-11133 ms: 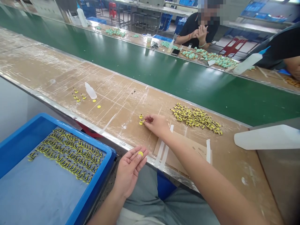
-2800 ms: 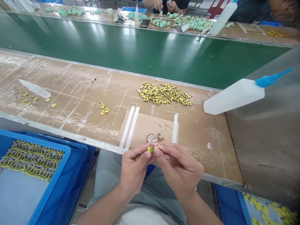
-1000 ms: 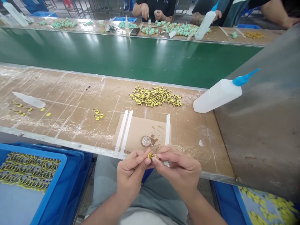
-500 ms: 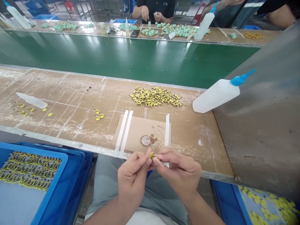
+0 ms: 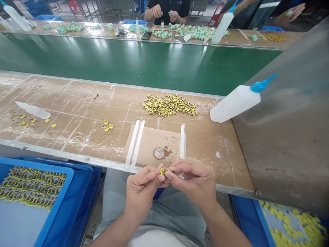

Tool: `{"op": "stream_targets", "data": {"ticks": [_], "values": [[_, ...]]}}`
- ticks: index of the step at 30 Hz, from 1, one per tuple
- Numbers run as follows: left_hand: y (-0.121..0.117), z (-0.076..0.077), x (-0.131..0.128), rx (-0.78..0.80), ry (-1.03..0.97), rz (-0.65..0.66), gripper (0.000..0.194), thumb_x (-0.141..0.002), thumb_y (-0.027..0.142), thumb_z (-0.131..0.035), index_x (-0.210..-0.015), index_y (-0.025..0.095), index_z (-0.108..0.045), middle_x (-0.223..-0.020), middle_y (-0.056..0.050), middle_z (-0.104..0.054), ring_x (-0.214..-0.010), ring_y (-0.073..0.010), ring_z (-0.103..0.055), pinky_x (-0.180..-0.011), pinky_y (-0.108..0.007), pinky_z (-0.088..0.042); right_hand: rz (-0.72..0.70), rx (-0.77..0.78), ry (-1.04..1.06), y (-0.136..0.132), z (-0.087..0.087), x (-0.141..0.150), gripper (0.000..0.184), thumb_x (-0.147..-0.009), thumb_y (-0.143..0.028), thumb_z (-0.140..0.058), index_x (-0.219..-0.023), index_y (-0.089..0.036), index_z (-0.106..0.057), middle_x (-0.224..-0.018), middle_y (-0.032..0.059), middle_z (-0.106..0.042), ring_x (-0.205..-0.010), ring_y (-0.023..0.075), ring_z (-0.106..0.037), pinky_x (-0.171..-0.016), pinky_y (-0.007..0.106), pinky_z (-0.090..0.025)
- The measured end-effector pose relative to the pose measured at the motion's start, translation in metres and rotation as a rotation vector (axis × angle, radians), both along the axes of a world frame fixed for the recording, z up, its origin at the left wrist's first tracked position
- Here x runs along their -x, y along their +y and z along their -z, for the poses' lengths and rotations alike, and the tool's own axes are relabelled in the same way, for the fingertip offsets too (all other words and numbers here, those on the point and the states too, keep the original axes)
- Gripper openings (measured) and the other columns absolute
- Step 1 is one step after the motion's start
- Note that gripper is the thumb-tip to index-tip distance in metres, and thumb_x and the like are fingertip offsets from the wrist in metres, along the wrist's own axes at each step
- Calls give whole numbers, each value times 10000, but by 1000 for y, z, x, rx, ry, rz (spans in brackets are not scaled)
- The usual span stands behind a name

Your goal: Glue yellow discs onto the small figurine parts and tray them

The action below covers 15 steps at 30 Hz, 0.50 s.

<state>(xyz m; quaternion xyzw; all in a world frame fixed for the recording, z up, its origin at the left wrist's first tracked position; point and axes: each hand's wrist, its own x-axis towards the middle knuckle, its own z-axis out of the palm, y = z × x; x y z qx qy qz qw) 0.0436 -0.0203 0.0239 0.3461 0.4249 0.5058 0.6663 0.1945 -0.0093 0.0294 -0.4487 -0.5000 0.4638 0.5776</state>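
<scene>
Above the table's front edge, my left hand [image 5: 142, 187] pinches a small round yellow disc [image 5: 162, 171] between thumb and fingers. My right hand [image 5: 195, 181] is closed too, its fingertips pressed together against the disc's right side. A tiny dark piece shows between them, too small to name. Just beyond my hands a cardboard sheet [image 5: 149, 140] with white tape strips lies on the table, bearing a small round dish [image 5: 159, 153] of clear, wet-looking stuff with brown spots around it. Farther back is a heap of small yellow and dark brown pieces [image 5: 169, 104].
A white bottle with a blue nozzle [image 5: 235, 104] leans at the metal panel [image 5: 288, 137] on the right. Blue trays with yellow pieces stand left [image 5: 68, 192] and right [image 5: 262, 223]. A clear pointed bottle [image 5: 33, 109] lies at left. Past the green belt [image 5: 128, 63], people handle mint-green pieces.
Both hands have shifted slightly left, still pressed together at the yellow disc. Across the belt, a co-worker's hand holding a mint-green piece has come into view at the upper right.
</scene>
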Motion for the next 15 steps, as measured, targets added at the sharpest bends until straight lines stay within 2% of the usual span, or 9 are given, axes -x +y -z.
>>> {"op": "stream_targets", "data": {"ticks": [8, 12, 15], "values": [[1, 1, 2, 70, -49, -6, 188, -755, 166, -787, -931, 227, -811, -755, -31, -711, -687, -130, -673, -632, -235, -614, -8, 16, 6, 1, -4, -1, 139, -718, -107, -791, -780, -230, -771, -745, 34, -768, -662, 196, -715, -587, 315, -610], [1, 3, 4, 82, -68, -13, 203, -707, 174, -823, -903, 228, -814, -778, -39, -731, -683, -145, -690, -604, -239, -624, -15, 0, 8, 1, -5, 0, 161, -717, -97, -787, -804, -232, -769, -721, 25, -761, -605, 176, -699, -549, 290, -589], [0, 5, 3, 100, -92, -25, 199, -690, 181, -836, -880, 236, -816, -792, -45, -753, -681, -151, -703, -586, -225, -623, -17, -5, -12, 1, -4, 1, 182, -725, -105, -789, -842, -243, -777, -748, 26, -765, -630, 169, -704, -582, 282, -592]]}}
